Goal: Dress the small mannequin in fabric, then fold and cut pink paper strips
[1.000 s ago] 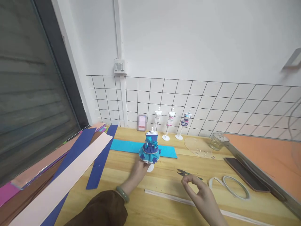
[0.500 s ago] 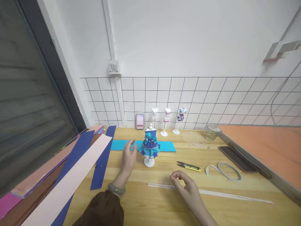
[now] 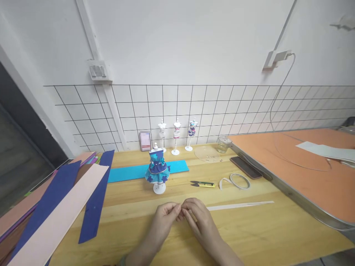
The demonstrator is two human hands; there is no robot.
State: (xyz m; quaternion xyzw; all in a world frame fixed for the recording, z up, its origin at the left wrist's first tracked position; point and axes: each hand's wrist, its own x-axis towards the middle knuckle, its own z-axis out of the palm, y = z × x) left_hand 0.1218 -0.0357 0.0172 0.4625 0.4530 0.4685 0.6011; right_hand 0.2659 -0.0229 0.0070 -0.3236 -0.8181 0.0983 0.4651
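Note:
My left hand (image 3: 168,220) and my right hand (image 3: 196,218) meet fingertip to fingertip over the front of the wooden table. Both are closed in a pinch, and whatever lies between the fingers is too small to make out. A white strip (image 3: 244,205) lies on the table, its left end hidden behind my right hand. Beyond my hands stands a small white dress form (image 3: 159,188) wearing a blue and turquoise doll dress (image 3: 157,168) with a ruffled skirt. Yellow-handled thread snips (image 3: 203,184) rest to its right, beside a roll of white tape (image 3: 240,181).
Behind the dress lies a turquoise fabric strip (image 3: 127,173). Several long fabric pieces, one pale pink (image 3: 61,214), cover the left side. Three small dress forms (image 3: 176,131) stand by the wall near a glass jar (image 3: 223,145). A dark phone (image 3: 245,167) lies near the orange surface (image 3: 305,177).
My left hand has come away from beside the dress and down to my right hand, so their fingertips now meet. The view has turned to the right.

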